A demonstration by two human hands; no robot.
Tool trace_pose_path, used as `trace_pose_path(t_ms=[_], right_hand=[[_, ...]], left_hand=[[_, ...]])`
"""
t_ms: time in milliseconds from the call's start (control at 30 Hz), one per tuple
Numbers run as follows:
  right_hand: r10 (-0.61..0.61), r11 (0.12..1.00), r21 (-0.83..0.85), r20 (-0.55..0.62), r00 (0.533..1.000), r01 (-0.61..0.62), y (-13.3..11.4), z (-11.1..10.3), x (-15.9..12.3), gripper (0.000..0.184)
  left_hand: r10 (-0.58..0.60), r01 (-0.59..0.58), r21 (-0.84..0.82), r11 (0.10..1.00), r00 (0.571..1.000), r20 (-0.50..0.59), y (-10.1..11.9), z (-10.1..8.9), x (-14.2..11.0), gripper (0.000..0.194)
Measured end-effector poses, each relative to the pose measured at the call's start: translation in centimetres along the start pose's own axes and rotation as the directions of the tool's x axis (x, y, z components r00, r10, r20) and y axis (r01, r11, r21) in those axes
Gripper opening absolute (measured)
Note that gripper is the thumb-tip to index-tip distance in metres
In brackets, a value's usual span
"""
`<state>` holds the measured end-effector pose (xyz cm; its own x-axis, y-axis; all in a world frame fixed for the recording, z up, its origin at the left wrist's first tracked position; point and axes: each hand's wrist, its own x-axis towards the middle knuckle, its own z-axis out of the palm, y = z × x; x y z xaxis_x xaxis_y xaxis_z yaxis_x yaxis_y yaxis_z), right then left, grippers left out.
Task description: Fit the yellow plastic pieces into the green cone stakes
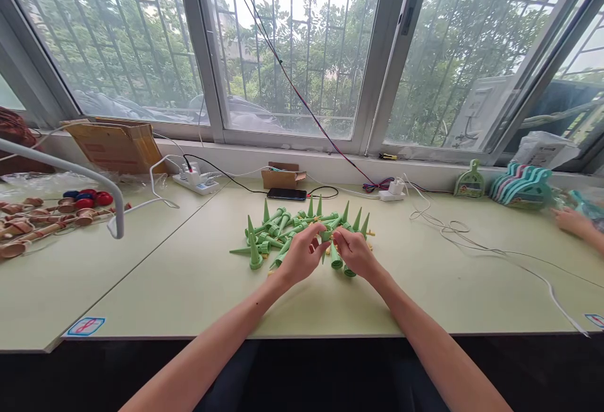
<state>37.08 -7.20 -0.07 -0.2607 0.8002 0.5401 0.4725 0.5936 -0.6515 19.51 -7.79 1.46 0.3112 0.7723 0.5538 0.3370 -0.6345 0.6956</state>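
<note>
The left hand [304, 253] pinches 1 green spike [326, 234] by its collar, above the pale table; if that fingertip hold loosens, the spike could drop among the loose green spikes [284, 223]. The right hand [357, 251] bunches its fingers against the collar's right side; whether they grip a small yellow piece there, I cannot tell. Pushing off-centre could twist the collar free, and a low wrist could topple nearby spikes. The held spike looks matte, light green, wide at the collar; fingers hide much of it. Yellow bits show at the pile's right.
</note>
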Motion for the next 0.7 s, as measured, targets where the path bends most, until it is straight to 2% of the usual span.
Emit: trace_pose_path(t_ms=[267, 467, 700], right_hand=[[0.057, 0.995, 0.079, 0.004, 0.998, -0.057, -0.22, -0.04, 0.02, 0.043], [0.103, 0.986, 0.129, 0.021, 0.995, -0.104, -0.78, -0.08, 0.03, 0.047], [0.115, 0.988, 0.102, 0.004, 0.993, -0.115, -0.96, -0.08, 0.12, 0.051]], left_hand=[[-0.002, 0.002, -0.026, 1.0, 1.0, -0.002, 0.01, 0.09, -0.01, 0.01], [0.052, -0.048, -0.102, 0.994, 0.998, 0.035, -0.35, 0.34, -0.12, 0.006], [0.128, -0.123, -0.08, 0.989, 0.99, 0.066, -0.16, 0.23, -0.13, 0.009]])
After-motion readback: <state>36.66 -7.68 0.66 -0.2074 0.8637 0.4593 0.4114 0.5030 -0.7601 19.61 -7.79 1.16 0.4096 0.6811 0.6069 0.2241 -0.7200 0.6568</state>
